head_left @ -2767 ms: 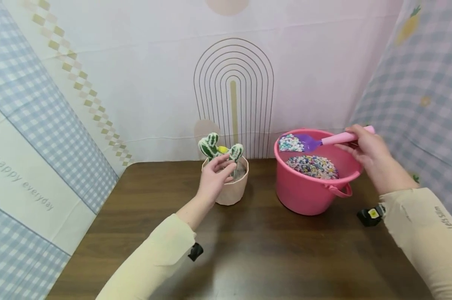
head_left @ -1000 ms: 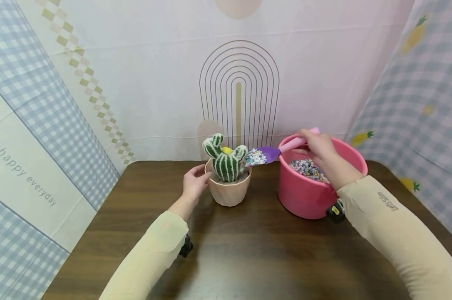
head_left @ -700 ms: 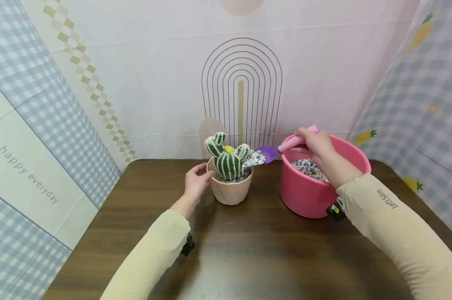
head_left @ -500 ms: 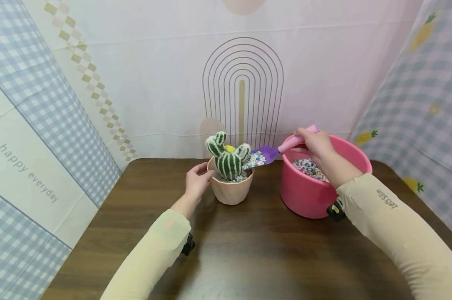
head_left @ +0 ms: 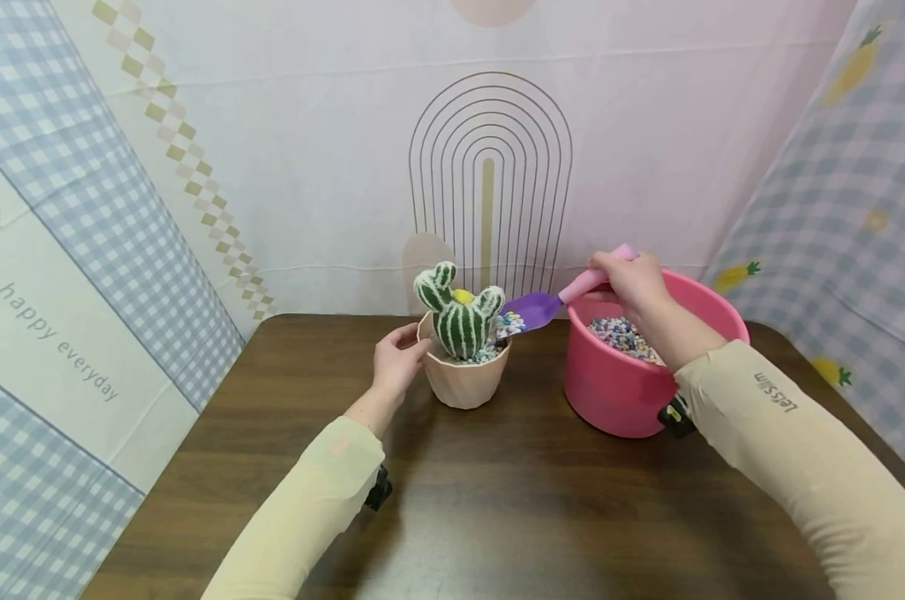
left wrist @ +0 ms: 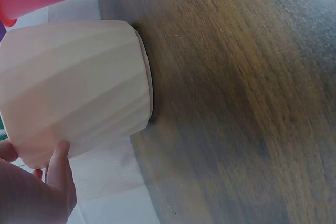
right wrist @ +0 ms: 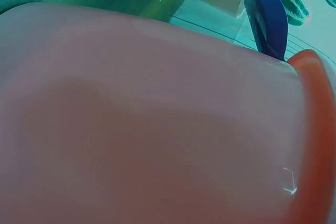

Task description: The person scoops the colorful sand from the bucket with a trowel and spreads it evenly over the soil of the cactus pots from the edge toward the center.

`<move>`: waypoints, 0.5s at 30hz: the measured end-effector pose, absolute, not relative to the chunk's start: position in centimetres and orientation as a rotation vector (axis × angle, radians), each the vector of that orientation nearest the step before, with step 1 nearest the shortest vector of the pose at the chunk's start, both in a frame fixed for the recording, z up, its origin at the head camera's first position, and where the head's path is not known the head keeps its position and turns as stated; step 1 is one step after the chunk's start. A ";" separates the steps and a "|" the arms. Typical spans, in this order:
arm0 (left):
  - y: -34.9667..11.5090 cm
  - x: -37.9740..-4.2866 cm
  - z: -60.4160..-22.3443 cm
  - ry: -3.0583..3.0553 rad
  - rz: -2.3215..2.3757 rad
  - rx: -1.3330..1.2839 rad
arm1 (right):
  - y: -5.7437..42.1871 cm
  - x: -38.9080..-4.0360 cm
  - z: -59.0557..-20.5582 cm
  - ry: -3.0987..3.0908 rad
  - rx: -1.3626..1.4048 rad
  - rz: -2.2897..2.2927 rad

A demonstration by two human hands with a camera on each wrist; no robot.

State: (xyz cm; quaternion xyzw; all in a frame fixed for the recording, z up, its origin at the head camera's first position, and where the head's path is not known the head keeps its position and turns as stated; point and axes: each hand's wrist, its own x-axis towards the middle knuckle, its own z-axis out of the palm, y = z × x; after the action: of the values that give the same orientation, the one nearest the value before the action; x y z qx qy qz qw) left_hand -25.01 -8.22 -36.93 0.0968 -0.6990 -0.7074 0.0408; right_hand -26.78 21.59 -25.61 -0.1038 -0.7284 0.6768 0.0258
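My left hand (head_left: 396, 358) pinches the left rim of a cream flower pot (head_left: 463, 385), its thumb on the outer wall in the left wrist view. A knitted green-and-white cactus (head_left: 462, 327) with a yellow top stands in the pot. Colourful pebbles (head_left: 486, 355) lie round its base on the right side. My right hand (head_left: 636, 287) grips the pink handle of a toy shovel (head_left: 531, 310) above the pink bucket. The purple blade tilts down over the pot's right rim, a few pebbles left at its tip. In the right wrist view the bucket hides the right hand.
The pink bucket (head_left: 610, 392), partly filled with pebbles (head_left: 623, 337), stands right of the pot under my right forearm. Both rest on a dark wooden table (head_left: 497, 500). A patterned cloth (head_left: 332, 167) hangs behind and at both sides.
My left hand has gone from the cactus to the pot's rim. The loaded shovel has moved left from the bucket to the pot, and most of its pebbles have slid in beside the cactus.
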 end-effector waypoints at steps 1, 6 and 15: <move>-8.2 -25.0 -36.9 -2.144 -2.165 0.296 | 21.6 -26.8 -25.5 -2.259 -0.325 2.075; -8.2 -25.1 -37.0 -2.158 -2.163 0.299 | 21.4 -26.9 -25.1 -2.252 -0.304 2.026; -8.1 -25.1 -36.9 -2.152 -2.154 0.298 | 21.6 -26.9 -24.7 -2.252 -0.322 1.972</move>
State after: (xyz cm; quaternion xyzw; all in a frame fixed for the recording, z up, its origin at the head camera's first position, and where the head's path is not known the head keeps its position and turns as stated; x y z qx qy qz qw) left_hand -25.08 -8.11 -36.93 0.0972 -0.7028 -0.7035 0.0412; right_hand -26.91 21.57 -24.70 -0.1066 -0.7463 0.6537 0.0655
